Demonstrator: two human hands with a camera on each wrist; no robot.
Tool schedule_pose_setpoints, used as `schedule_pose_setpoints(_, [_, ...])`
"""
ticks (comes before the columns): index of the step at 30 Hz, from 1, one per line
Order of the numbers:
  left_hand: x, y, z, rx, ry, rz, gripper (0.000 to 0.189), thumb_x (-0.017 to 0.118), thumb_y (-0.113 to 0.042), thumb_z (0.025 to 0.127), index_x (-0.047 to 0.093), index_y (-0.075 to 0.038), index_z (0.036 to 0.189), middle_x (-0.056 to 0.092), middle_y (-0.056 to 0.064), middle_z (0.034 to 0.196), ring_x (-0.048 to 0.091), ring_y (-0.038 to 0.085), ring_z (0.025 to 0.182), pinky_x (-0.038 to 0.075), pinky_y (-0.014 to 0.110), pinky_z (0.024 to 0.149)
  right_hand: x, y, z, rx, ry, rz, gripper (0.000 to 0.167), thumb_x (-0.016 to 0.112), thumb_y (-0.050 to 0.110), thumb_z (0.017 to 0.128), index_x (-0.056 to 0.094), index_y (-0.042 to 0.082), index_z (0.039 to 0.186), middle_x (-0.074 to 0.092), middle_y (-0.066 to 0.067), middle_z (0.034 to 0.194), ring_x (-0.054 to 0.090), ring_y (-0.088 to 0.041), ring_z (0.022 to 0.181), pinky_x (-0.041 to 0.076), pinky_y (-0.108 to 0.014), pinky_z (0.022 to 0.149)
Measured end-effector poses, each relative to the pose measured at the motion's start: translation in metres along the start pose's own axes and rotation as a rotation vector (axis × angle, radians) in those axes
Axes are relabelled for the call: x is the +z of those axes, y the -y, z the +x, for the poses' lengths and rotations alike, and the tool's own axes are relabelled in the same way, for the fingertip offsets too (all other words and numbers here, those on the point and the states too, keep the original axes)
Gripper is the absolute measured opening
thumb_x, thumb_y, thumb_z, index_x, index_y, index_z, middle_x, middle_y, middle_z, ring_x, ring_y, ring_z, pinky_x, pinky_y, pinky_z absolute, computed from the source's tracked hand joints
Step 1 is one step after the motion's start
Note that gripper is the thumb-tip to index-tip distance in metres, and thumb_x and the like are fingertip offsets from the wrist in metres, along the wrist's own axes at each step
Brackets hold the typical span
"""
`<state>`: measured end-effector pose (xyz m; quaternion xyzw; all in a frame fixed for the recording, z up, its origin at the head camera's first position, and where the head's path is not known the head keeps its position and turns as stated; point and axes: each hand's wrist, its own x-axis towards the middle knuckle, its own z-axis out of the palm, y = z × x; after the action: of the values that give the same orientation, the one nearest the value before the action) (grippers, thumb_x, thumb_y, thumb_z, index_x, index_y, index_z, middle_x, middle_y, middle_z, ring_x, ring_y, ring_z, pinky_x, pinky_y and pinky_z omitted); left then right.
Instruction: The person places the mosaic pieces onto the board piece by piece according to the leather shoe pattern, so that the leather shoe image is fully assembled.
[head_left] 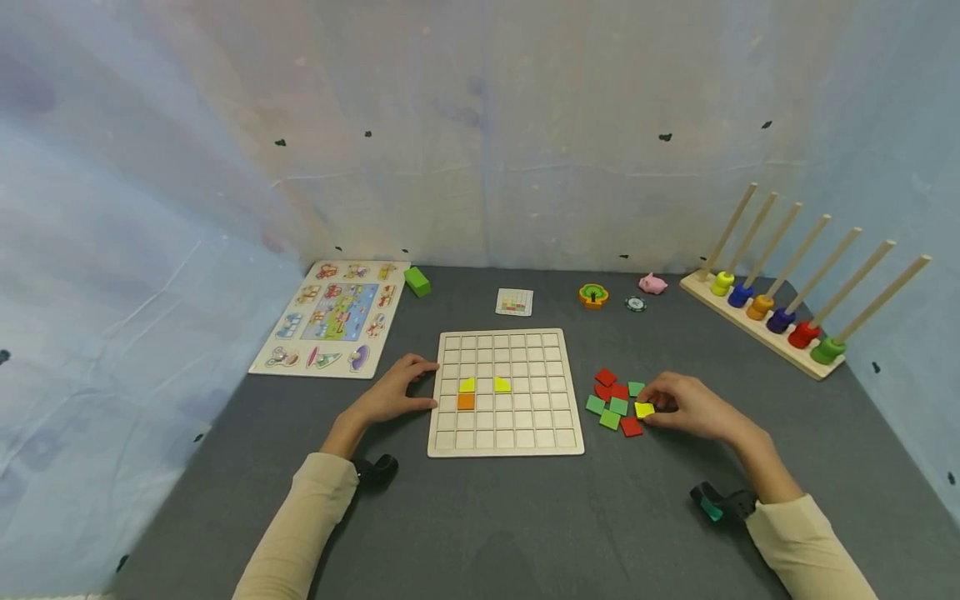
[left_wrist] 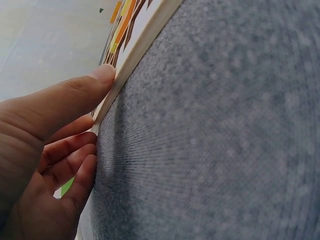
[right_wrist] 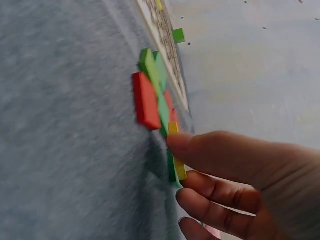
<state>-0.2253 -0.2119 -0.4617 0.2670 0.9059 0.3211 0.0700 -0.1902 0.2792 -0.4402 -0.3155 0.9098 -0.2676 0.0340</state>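
A pale wooden grid board [head_left: 506,452] lies in the middle of the table. One orange square tile [head_left: 466,402] and two yellow pieces, one left [head_left: 467,385] and one further right [head_left: 502,384], sit in its cells. My left hand [head_left: 393,392] touches the board's left edge, thumb and fingers spread apart along it; the left wrist view shows the thumb [left_wrist: 102,75] at the rim. Between thumb and fingers my right hand [head_left: 690,404] pinches a yellow tile [head_left: 644,410] at the right side of a loose cluster of red tiles [head_left: 632,427] and green tiles [head_left: 609,419].
Behind the board lies a small pattern card [head_left: 514,302]. A picture puzzle board [head_left: 340,317] and a green block [head_left: 417,282] are at the left. Toward the back right are a tree piece [head_left: 593,295], a chip [head_left: 635,304], a pink pig [head_left: 652,284] and a peg stand [head_left: 765,325].
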Motion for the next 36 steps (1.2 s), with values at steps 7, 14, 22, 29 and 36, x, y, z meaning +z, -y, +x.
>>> schedule_pose_setpoints(7, [0.000, 0.000, 0.000, -0.001, 0.003, -0.007, 0.062, 0.074, -0.022, 0.081, 0.048, 0.000, 0.133, 0.043, 0.015, 0.124, 0.045, 0.029, 0.113, 0.038, 0.045, 0.098, 0.011, 0.012, 0.023, -0.048, -0.076, 0.058, 0.026, 0.074, 0.015, 0.080, 0.065, 0.007, 0.104, 0.061, 0.000, 0.093, 0.057, -0.014, 0.077, 0.050, -0.031, 0.067])
schedule_pose_setpoints(14, [0.000, 0.000, 0.000, -0.008, 0.000, -0.004, 0.062, 0.074, -0.023, 0.081, 0.048, -0.001, 0.133, 0.043, 0.015, 0.123, 0.045, 0.029, 0.112, 0.038, 0.045, 0.097, 0.035, 0.036, 0.056, -0.162, -0.085, 0.126, 0.027, 0.073, 0.016, 0.081, 0.065, 0.008, 0.106, 0.061, -0.001, 0.093, 0.056, -0.016, 0.075, 0.048, -0.031, 0.065])
schedule_pose_setpoints(22, [0.000, -0.001, 0.000, -0.011, 0.002, 0.001, 0.062, 0.073, -0.022, 0.081, 0.048, -0.001, 0.134, 0.043, 0.016, 0.123, 0.045, 0.029, 0.111, 0.038, 0.046, 0.097, 0.054, 0.066, 0.089, -0.245, -0.028, 0.094, 0.027, 0.071, 0.015, 0.082, 0.066, 0.007, 0.107, 0.060, -0.002, 0.092, 0.056, -0.018, 0.080, 0.048, -0.031, 0.068])
schedule_pose_setpoints(29, [0.000, -0.002, -0.001, -0.019, 0.003, 0.000, 0.062, 0.074, -0.022, 0.081, 0.047, -0.001, 0.134, 0.043, 0.016, 0.124, 0.045, 0.029, 0.111, 0.038, 0.045, 0.097, 0.072, 0.086, 0.113, -0.257, -0.020, 0.084, 0.025, 0.072, 0.016, 0.082, 0.067, 0.007, 0.105, 0.061, -0.003, 0.094, 0.056, -0.015, 0.083, 0.048, -0.027, 0.073])
schedule_pose_setpoints(36, [0.000, -0.003, 0.000, -0.021, 0.002, 0.003, 0.063, 0.074, -0.022, 0.081, 0.047, -0.001, 0.134, 0.043, 0.015, 0.124, 0.045, 0.029, 0.112, 0.039, 0.045, 0.097, 0.091, 0.101, 0.132, -0.256, -0.061, 0.028, 0.024, 0.073, 0.015, 0.080, 0.067, 0.006, 0.102, 0.062, -0.004, 0.092, 0.056, -0.013, 0.081, 0.047, -0.025, 0.073])
